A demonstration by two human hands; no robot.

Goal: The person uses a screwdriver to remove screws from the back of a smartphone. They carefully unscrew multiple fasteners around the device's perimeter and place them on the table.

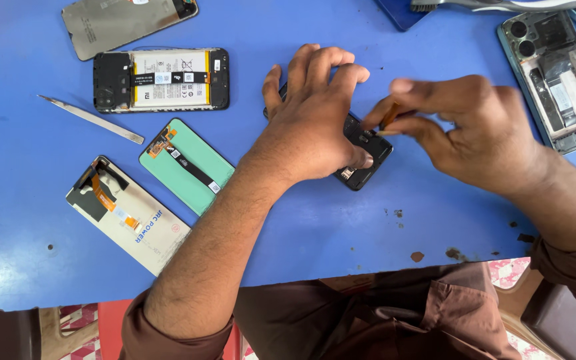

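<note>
Phone (361, 157), a black one with its back cover off, lies near the middle of the blue worktop (315, 233), its long axis running on a diagonal from upper left, where it disappears under the left hand, down to lower right, where its bare end with small inner parts shows. Left hand (318, 117) lies flat over the upper part of it, fingers spread and pointing toward the far edge, thumb pressed against the near side of the body, so it pins the phone down and does not close round it. Right hand (475, 137) comes in from the right edge and sits just beside the exposed end; its thumb and forefinger are pinched on a thin orange-handled tool (389, 117) whose tip points down at the open interior, the other fingers curled loosely. Both hands are at the phone, the left on top of it, the right touching it only through the tool, as far as can be told through the blur. Well apart toward the left edge lie an opened phone with battery (161, 80), a grey back cover (125, 23), metal tweezers (91, 120), a green screen panel (188, 167) and a white one (128, 217). Another opened phone (558, 80) lies at the far right corner.
</note>
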